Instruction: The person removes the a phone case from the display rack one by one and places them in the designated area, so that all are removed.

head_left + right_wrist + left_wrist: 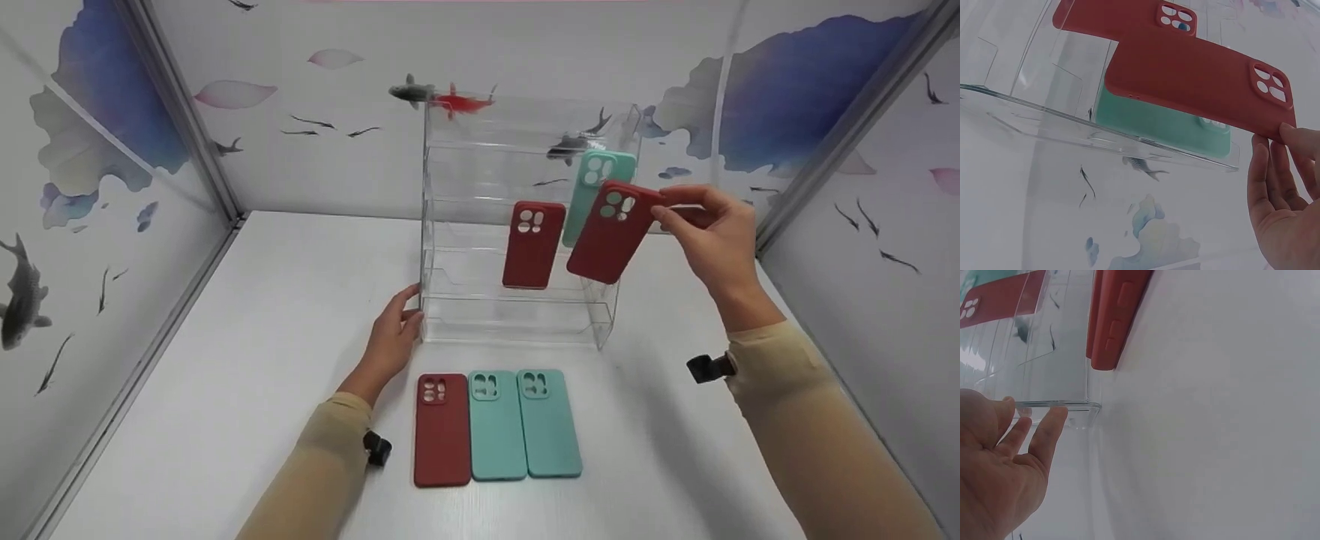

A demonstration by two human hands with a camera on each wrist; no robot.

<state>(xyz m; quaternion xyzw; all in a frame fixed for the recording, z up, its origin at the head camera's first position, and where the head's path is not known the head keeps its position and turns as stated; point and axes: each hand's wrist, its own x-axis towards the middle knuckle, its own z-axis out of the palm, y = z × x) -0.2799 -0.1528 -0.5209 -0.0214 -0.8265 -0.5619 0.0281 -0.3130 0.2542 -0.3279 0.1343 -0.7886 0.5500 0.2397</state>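
Note:
My right hand pinches a red phone case by its upper corner, tilted in front of a clear acrylic rack. Behind the held case, a teal phone case stands in the rack, partly covered. Another red case stands in it to the left. In the right wrist view the thumb and fingers meet at the corner beside the camera cutout of the held case. My left hand touches the rack's left side near its base; the left wrist view shows fingertips at the clear edge.
In front of the rack lie a red case and two teal cases, side by side on the white table. Panels painted with fish and lotus enclose the table at the back and sides.

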